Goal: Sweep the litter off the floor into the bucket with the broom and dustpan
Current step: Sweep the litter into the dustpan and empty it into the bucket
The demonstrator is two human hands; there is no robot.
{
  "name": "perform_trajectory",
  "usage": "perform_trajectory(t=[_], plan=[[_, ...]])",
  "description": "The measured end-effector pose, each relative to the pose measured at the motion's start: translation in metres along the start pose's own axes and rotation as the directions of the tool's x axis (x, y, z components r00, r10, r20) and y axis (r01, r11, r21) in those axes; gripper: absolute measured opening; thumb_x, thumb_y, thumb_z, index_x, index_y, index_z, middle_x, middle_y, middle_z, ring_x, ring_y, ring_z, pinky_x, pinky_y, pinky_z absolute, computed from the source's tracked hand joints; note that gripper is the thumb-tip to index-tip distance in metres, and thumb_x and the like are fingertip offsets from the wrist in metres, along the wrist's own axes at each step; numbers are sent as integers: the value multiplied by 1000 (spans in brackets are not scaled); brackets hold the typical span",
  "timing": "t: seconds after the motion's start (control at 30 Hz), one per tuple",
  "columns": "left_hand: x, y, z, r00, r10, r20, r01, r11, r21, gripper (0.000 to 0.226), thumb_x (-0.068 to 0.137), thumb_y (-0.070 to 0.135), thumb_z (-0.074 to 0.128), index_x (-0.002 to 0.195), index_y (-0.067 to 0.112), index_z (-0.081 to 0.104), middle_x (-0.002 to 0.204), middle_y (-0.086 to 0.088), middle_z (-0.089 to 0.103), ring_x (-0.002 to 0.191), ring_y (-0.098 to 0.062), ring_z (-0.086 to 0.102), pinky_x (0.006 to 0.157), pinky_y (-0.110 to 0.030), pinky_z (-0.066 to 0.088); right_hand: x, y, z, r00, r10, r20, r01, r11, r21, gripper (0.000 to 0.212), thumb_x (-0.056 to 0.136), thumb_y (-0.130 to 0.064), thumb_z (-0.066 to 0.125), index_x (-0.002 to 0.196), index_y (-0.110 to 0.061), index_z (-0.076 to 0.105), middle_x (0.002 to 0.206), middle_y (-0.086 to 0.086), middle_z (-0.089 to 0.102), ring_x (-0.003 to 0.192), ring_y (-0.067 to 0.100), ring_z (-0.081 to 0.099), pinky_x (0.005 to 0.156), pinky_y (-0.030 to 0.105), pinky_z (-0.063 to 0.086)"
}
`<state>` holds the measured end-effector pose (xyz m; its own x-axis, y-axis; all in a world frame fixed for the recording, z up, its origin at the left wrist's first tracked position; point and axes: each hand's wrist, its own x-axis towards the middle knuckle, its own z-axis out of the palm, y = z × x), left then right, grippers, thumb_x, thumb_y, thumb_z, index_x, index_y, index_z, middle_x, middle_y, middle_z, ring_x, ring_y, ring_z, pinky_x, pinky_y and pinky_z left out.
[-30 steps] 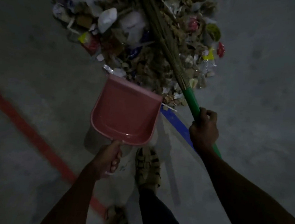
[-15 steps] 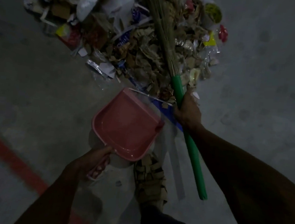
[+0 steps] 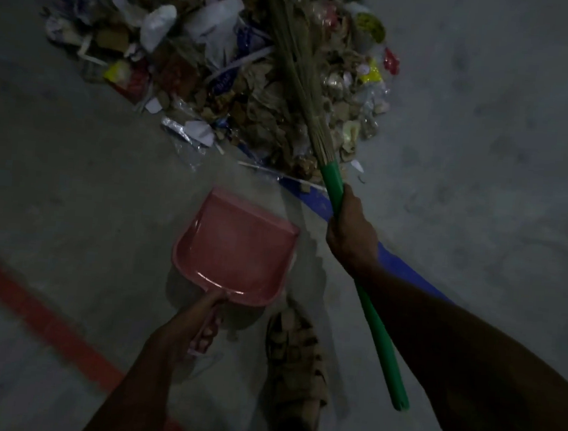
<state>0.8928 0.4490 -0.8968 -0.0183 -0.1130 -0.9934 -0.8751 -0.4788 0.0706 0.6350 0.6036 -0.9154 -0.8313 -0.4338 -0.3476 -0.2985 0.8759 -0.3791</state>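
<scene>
Left hand [image 3: 187, 330] is nearest, low in the view, and its fingers are curled around the handle of the pink dustpan [image 3: 235, 249]. This dustpan is empty, and its open mouth points away from the person toward the litter [image 3: 238, 86]; whether it touches the floor [image 3: 75, 171] I cannot tell. Just beside it, on the right, a foot in a sandal [image 3: 298, 362] stands on the floor. Right hand [image 3: 350, 234] grips the green handle of the broom [image 3: 333, 181], near the place where the straw bristles begin. The free end of the handle passes under the right forearm. Farther away, the bristles lie over the litter pile, which is paper scraps, wrappers and plastic bags. A blue line [image 3: 314, 197] on the floor runs from the pile to the right hand, and a red line [image 3: 37, 315] crosses at the left.
</scene>
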Motion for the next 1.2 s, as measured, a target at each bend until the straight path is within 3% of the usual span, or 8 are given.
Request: perform_trajectory(t=[0.17,0.33,0.5,0.7,0.8,0.97,1.13,1.2], plan=[[30,13,4,997,73,11,-73,997,-6,57,90,61,58,58,16,43,48,0,29,32,-11,20,37,-14,14,30,11,11,993,24,-115,-40,989,-144,80,91,-17,56,156,-22,8,132,14,43,85,38,59,56,37,38],[48,38,-5,991,136,11,-136,987,88,59,92,59,54,57,13,44,47,-1,31,30,-12,22,34,-14,17,61,13,20,976,88,-197,-110,988,-105,95,80,-14,67,155,-27,9,125,17,43,78,36,58,55,39,46],[60,80,-18,975,220,7,-219,966,135,57,91,58,56,58,12,47,45,-1,32,31,-11,24,35,-15,18,84,21,30,972,80,-222,-106,988,-109,94,81,-17,67,155,-27,10,126,18,43,78,36,58,56,38,42],[83,113,-38,968,251,-4,-245,948,203,63,86,65,58,49,15,49,46,0,32,32,-11,23,36,-16,16,90,50,61,956,139,-258,-152,988,-30,75,95,-37,56,154,-30,11,127,15,43,83,36,57,59,38,39],[85,130,-43,963,270,9,-263,931,253,63,85,66,57,50,14,49,46,0,31,31,-10,23,36,-15,17,86,58,78,941,137,-309,-150,989,-19,77,92,-31,59,154,-32,13,125,12,43,77,35,57,56,37,39],[85,141,-38,946,322,45,-323,914,247,62,91,59,56,53,11,49,46,0,29,29,-10,22,34,-12,18,74,62,61,952,64,-299,-77,996,-34,76,92,-27,56,154,-30,13,137,7,34,84,33,58,65,45,54],[85,140,-37,933,354,60,-358,900,249,61,91,56,58,54,9,49,44,-1,29,28,-10,21,33,-12,17,72,80,29,943,-16,-334,-15,996,-91,78,88,-18,61,153,-31,19,150,0,29,79,27,56,51,29,37],[82,137,-36,934,351,64,-355,896,268,60,90,57,59,55,9,50,45,-1,29,28,-10,22,34,-11,17,69,83,25,941,-10,-339,-22,996,-92,77,87,-18,60,152,-30,20,150,-1,31,79,26,56,54,29,40]])
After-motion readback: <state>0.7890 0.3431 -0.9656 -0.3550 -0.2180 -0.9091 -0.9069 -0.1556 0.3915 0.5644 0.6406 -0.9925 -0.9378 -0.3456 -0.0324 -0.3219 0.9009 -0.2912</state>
